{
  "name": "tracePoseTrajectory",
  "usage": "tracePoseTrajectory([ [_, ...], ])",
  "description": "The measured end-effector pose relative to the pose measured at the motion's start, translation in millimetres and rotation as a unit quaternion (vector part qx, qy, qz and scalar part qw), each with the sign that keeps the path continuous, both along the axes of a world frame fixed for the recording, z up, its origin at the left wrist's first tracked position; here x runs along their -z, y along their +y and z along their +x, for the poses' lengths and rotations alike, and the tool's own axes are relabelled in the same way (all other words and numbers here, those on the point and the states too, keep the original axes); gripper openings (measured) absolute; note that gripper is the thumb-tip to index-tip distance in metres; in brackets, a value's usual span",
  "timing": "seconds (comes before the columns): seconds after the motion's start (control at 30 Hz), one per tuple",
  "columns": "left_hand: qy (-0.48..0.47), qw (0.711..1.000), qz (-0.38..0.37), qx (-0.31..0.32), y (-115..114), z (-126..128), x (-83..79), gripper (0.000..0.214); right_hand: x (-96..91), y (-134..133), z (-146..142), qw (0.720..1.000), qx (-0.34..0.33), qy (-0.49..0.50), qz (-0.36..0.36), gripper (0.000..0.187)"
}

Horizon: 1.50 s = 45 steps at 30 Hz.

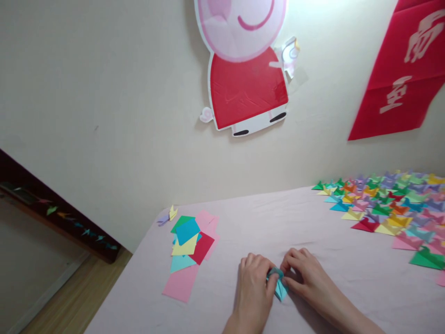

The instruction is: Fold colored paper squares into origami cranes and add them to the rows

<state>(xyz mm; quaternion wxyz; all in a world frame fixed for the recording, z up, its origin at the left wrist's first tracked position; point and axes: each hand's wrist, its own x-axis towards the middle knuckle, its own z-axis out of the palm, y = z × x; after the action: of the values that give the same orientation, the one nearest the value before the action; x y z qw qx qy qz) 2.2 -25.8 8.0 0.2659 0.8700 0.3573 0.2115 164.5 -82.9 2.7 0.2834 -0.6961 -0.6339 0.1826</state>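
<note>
A small folded piece of light blue origami paper point(281, 290) rests on the cloth-covered surface near the front middle. My left hand point(256, 283) lies over its left side, thumb and fingers closed on it. From the right, my right hand point(305, 273) pinches its upper right edge between thumb and fingertips. The fingers hide part of the folds. To the left is a loose pile of square paper sheets point(187, 232) in pink, red, yellow, green and blue.
Rows of folded paper birds point(385, 208) cover the right side of the pale pink cloth point(264, 222). Two small folded pieces point(168, 216) sit at the far left corner. Behind stands a wall with a pig cutout point(248, 88) and a red banner point(399, 74).
</note>
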Motion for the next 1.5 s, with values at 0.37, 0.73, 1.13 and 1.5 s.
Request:
tracePoseTrajectory([
  [0.37, -0.037, 0.999, -0.006, -0.003, 2, -3, 1.3, 0.014, -2.8, -4, 8, 0.998, -0.046, 0.041, -0.017, 0.013],
  [0.73, -0.037, 0.999, -0.008, -0.02, -1, -2, 2.9, 0.012, -1.6, 0, 6, 0.998, -0.032, 0.041, -0.028, 0.014],
  [1.13, -0.047, 0.998, -0.031, -0.023, 0, -4, 3.6, 0.014, 6.2, 4, -6, 1.0, -0.016, -0.018, -0.003, 0.007],
  [1.5, -0.041, 0.998, -0.036, -0.03, -1, -4, 1.2, 0.013, -10.7, -1, 9, 0.991, -0.085, 0.092, -0.056, 0.013],
])
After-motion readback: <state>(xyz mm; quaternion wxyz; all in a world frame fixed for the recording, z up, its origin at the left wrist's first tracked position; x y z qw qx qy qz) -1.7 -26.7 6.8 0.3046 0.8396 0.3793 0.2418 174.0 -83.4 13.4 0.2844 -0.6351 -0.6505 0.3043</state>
